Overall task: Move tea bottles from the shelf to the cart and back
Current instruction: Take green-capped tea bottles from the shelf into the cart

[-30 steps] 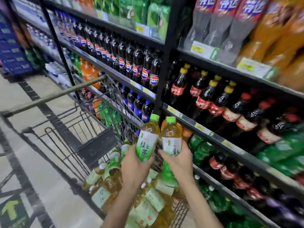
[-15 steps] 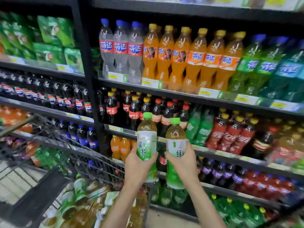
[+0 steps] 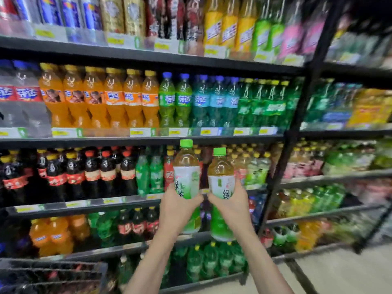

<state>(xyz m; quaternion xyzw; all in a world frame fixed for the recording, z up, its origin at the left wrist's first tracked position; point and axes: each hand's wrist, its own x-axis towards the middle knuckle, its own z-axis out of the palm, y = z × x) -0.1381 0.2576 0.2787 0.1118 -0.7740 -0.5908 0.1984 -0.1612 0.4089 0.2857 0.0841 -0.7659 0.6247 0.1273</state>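
I hold two green-capped tea bottles upright, side by side, in front of the drinks shelf (image 3: 148, 139). My left hand (image 3: 179, 209) grips the left tea bottle (image 3: 186, 175) round its white and green label. My right hand (image 3: 232, 206) grips the right tea bottle (image 3: 220, 175), which stands a little lower. Both bottles hold amber tea. A corner of the wire cart (image 3: 51, 274) shows at the bottom left, blurred, well below and left of my hands.
Black shelves packed with orange, green, blue and cola bottles fill the view. A black upright post (image 3: 297, 132) divides the rack to my right. Pale floor (image 3: 339, 272) shows at the bottom right.
My view has swung right and up, away from the cart and toward the shelves. Both hands kept their bottles and lifted them in front of the middle shelf.
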